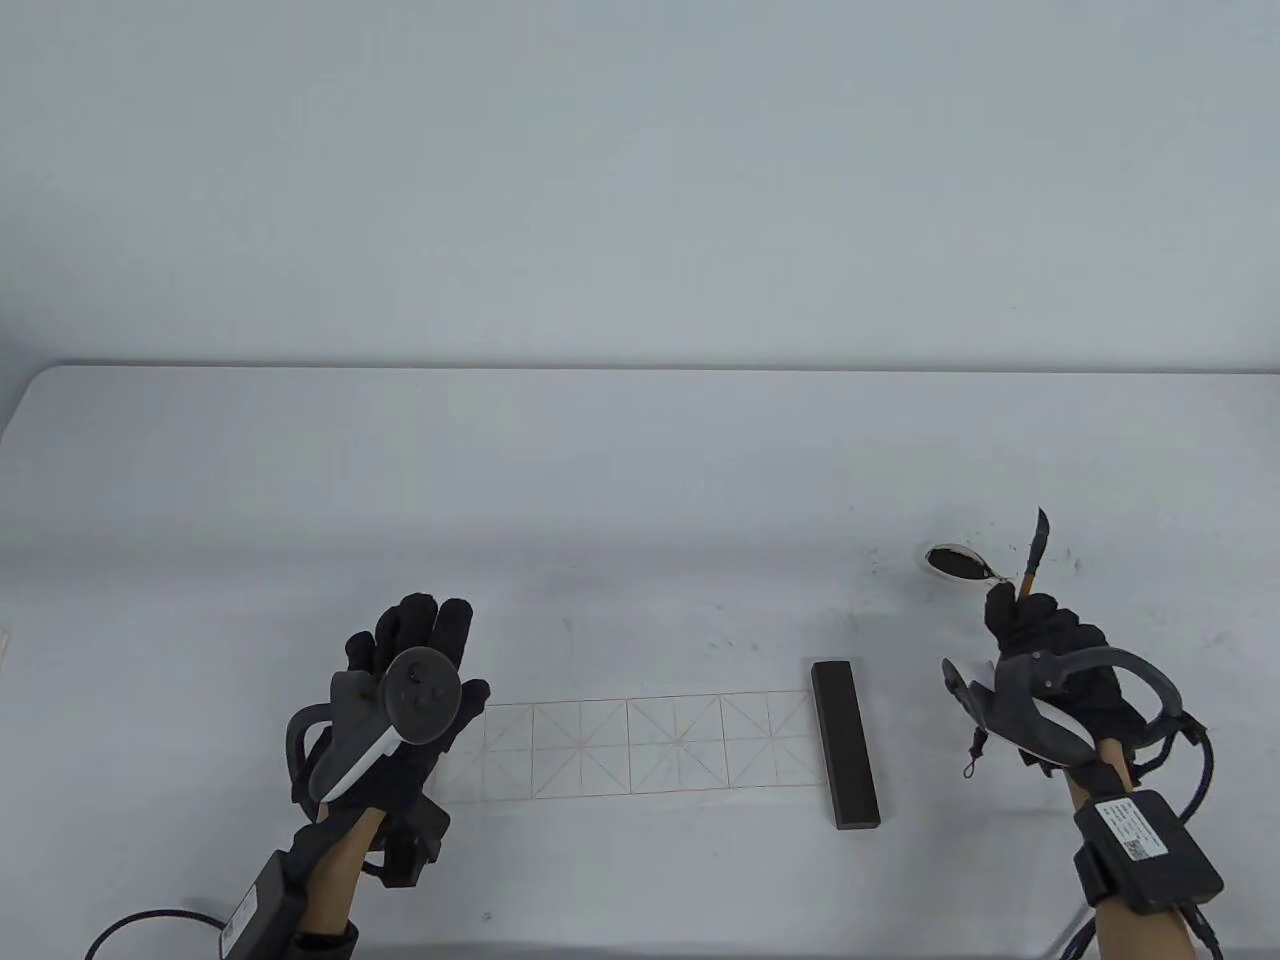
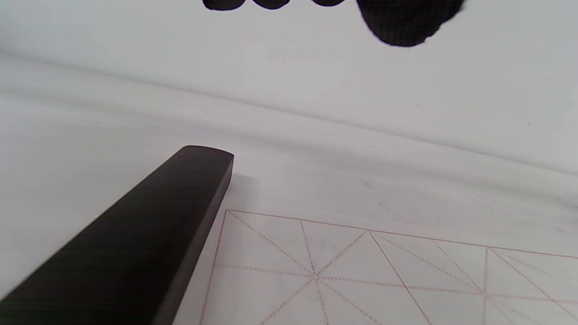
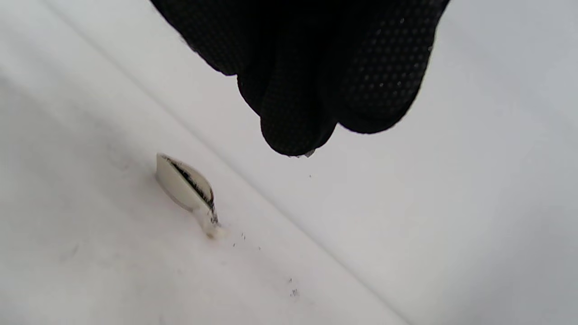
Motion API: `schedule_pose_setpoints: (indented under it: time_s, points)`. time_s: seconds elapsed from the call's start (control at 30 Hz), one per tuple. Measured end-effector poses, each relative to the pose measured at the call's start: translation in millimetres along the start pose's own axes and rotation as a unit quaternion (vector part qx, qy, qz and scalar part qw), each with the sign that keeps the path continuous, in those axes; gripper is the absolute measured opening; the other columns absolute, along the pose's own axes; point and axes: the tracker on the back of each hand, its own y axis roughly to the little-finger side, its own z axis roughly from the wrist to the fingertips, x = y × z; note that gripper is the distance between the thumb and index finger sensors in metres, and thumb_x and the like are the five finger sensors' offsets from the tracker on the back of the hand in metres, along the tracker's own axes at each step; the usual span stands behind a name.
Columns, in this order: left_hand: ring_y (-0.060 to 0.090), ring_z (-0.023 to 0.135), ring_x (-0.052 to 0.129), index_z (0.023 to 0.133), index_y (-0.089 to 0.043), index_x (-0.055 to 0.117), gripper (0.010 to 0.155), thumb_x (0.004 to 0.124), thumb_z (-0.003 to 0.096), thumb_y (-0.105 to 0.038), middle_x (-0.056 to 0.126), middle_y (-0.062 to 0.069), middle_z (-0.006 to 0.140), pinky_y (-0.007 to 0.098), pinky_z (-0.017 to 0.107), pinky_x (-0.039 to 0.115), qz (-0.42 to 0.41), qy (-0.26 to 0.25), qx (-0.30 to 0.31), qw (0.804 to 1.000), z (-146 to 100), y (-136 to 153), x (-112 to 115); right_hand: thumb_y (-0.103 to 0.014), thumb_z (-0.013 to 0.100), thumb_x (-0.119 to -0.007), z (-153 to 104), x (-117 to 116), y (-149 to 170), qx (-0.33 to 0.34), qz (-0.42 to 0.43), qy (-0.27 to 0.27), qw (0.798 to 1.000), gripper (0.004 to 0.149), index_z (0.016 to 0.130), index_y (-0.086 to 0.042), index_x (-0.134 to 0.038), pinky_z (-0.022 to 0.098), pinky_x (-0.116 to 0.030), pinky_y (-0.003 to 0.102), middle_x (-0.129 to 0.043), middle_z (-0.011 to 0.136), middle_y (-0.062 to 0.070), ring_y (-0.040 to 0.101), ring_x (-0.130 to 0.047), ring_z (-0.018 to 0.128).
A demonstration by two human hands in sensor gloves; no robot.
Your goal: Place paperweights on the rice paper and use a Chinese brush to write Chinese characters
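A rice paper sheet (image 1: 650,745) with a red grid lies near the table's front edge. One dark paperweight (image 1: 845,745) lies across its right end. Another dark paperweight (image 2: 135,239) lies along the grid's left end (image 2: 361,271); in the table view my left hand (image 1: 430,640) hides it. That hand hovers above it with straight fingers (image 2: 402,22), holding nothing. My right hand (image 1: 1015,600) grips a Chinese brush (image 1: 1035,550), its black tip pointing up and away. The brush is beside the small white ink dish (image 1: 955,562). In the right wrist view curled fingers (image 3: 298,90) hang over that dish (image 3: 185,185).
Ink specks dot the table (image 1: 640,480) around the dish. A cable (image 1: 150,925) runs off the left wrist at the front edge. The table's far edge meets a pale wall.
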Motion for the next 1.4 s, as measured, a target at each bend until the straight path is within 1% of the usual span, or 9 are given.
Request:
schedule_pose_setpoints:
  time_s: [0.17,0.33,0.43,0.57,0.7,0.87,1.0,1.1,1.4]
  points:
    - [0.032,0.122,0.025,0.119,-0.039,0.014,0.08,0.058,0.0544,-0.055,0.015,0.003,0.129,0.049,0.087,0.015,-0.001,0.001,0.001,1.0,0,0,0,-0.024,0.052,-0.076,-3,29,25,-0.083,0.126,0.025,0.988,0.045,0.094,-0.018,-0.063,0.038,-0.089,0.034,-0.088,0.079,0.012,0.02,-0.1,0.057]
    - [0.032,0.122,0.025,0.119,-0.039,0.014,0.08,0.058,0.0544,-0.055,0.015,0.003,0.129,0.049,0.087,0.015,-0.003,0.0,0.001,1.0,0,1,0,-0.026,0.051,-0.077,0,45,47,-0.159,0.273,0.031,0.948,0.045,0.093,-0.016,-0.067,0.035,-0.089,0.034,-0.092,0.074,0.012,0.019,-0.102,0.052]
    - [0.032,0.122,0.025,0.119,-0.039,0.014,0.08,0.058,0.0544,-0.055,0.015,0.003,0.129,0.049,0.087,0.015,-0.004,0.0,0.001,1.0,0,1,0,-0.029,0.051,-0.077,1,45,58,-0.203,0.362,0.037,0.909,0.047,0.092,-0.008,-0.069,0.032,-0.09,0.032,-0.095,0.068,0.013,0.019,-0.103,0.047]
    - [0.032,0.122,0.025,0.119,-0.039,0.014,0.08,0.058,0.0544,-0.055,0.015,0.003,0.129,0.049,0.087,0.015,-0.004,0.0,0.002,1.0,0,1,0,-0.031,0.052,-0.075,1,32,66,-0.251,0.447,0.037,0.858,0.047,0.09,-0.003,-0.072,0.029,-0.091,0.031,-0.098,0.063,0.014,0.019,-0.105,0.043]
    - [0.032,0.122,0.025,0.119,-0.039,0.014,0.08,0.058,0.0545,-0.055,0.015,0.004,0.129,0.049,0.087,0.015,-0.004,0.001,0.0,1.0,0,1,0,-0.03,0.052,-0.075,1,9,70,-0.312,0.527,0.031,0.79,0.047,0.088,0.0,-0.074,0.027,-0.091,0.031,-0.099,0.06,0.015,0.019,-0.106,0.041]
    - [0.032,0.123,0.022,0.119,-0.039,0.014,0.08,0.058,0.0544,-0.055,0.015,0.004,0.129,0.049,0.087,0.015,-0.005,0.004,-0.002,1.0,0,2,0,-0.031,0.052,-0.076,0,-20,68,-0.381,0.563,0.037,0.733,0.045,0.082,0.003,-0.079,0.021,-0.092,0.028,-0.102,0.053,0.014,0.017,-0.107,0.033]
    - [0.032,0.123,0.022,0.119,-0.039,0.014,0.08,0.058,0.0545,-0.055,0.015,0.003,0.129,0.049,0.087,0.015,-0.005,0.009,-0.004,1.0,0,2,1,-0.035,0.051,-0.077,-2,-42,62,-0.43,0.581,0.038,0.69,0.044,0.08,-0.002,-0.08,0.019,-0.092,0.027,-0.103,0.051,0.011,0.016,-0.107,0.031]
    - [0.032,0.123,0.022,0.119,-0.04,0.013,0.08,0.058,0.0545,-0.055,0.015,0.004,0.129,0.049,0.087,0.015,-0.005,0.013,-0.005,1.0,1,2,2,-0.038,0.05,-0.077,-3,-53,58,-0.458,0.571,0.043,0.68,0.044,0.078,-0.005,-0.082,0.018,-0.092,0.026,-0.103,0.05,0.011,0.015,-0.107,0.029]
    - [0.032,0.123,0.021,0.119,-0.04,0.013,0.08,0.058,0.0545,-0.055,0.014,0.003,0.129,0.049,0.087,0.014,-0.005,0.023,-0.009,1.0,2,2,2,-0.039,0.051,-0.076,-1,-73,48,-0.477,0.557,0.029,0.679,0.044,0.079,-0.005,-0.082,0.019,-0.092,0.027,-0.103,0.052,0.011,0.016,-0.107,0.031]
